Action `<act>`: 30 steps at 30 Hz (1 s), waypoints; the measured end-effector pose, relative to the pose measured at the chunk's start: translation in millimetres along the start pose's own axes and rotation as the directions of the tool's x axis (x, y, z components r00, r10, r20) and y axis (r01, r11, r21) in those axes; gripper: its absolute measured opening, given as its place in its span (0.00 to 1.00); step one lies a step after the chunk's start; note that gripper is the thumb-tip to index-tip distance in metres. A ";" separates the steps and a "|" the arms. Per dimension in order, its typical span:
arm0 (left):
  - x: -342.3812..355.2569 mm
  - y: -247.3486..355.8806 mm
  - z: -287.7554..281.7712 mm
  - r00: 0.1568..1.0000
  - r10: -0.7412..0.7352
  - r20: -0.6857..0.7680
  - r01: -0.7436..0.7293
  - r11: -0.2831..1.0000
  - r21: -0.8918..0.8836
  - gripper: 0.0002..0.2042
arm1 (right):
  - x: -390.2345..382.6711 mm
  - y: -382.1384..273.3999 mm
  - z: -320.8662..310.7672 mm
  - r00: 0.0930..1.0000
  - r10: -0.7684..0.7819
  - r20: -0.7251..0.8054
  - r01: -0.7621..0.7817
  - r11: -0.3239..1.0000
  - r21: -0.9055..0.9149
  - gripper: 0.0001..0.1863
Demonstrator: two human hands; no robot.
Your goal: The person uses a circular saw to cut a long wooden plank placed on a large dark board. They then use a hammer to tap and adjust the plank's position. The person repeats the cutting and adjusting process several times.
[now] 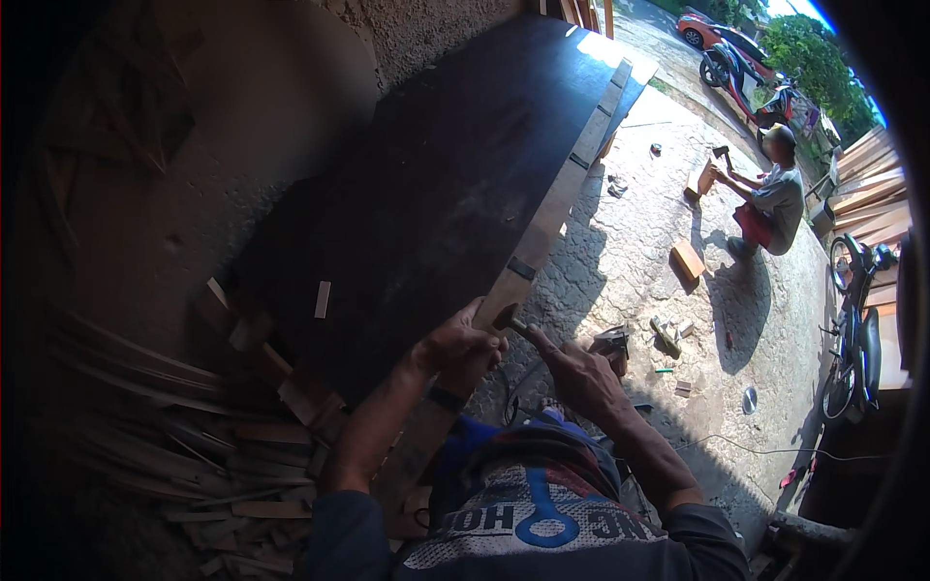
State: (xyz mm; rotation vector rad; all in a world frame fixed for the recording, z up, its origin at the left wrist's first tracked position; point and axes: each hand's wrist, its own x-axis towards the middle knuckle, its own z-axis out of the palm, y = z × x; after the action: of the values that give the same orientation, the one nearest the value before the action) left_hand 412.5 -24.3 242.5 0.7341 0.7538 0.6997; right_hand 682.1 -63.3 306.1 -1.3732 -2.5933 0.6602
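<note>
A: Over my feed, what do I hold?
B: My left hand grips the plank; my right hand grasps a tool, forefinger extended, at a notch in mid-frame
A: How should I work it?
B: I'd brace firmly, fingers clear of the tip, strokes light
A: The plank?
B: Long, brownish, dark-notched, slanting from lower centre to upper right

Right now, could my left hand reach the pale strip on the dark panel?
Probably yes: nothing visible blocks your left hand from the pale strip, though that hand holds the long timber.
</note>
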 end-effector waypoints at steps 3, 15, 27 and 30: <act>-6.7 1.0 0.8 0.999 -0.032 -0.034 0.034 0.999 0.040 0.37 | -10.8 -11.1 -6.8 0.972 -0.086 -0.219 0.104 0.992 0.073 0.43; -5.3 0.7 -3.8 0.997 -0.035 -0.072 0.041 0.996 0.082 0.38 | -2.5 -10.3 -12.6 0.968 -0.095 -0.231 0.109 0.993 0.048 0.42; -4.0 -12.5 -9.7 0.999 -0.020 -0.038 0.023 0.996 0.084 0.38 | 73.0 61.2 -30.4 1.000 0.018 0.024 -0.026 0.907 0.421 0.26; -4.9 -13.7 -6.6 0.997 -0.041 -0.061 0.046 0.996 0.083 0.39 | 108.0 89.0 -34.1 0.950 -0.093 0.298 0.005 0.960 0.281 0.23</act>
State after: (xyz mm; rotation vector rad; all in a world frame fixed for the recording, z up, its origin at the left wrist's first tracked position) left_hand 408.5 -33.5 230.0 0.7737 0.8549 0.6552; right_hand 697.8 78.8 288.5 -1.1942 -2.6143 1.2682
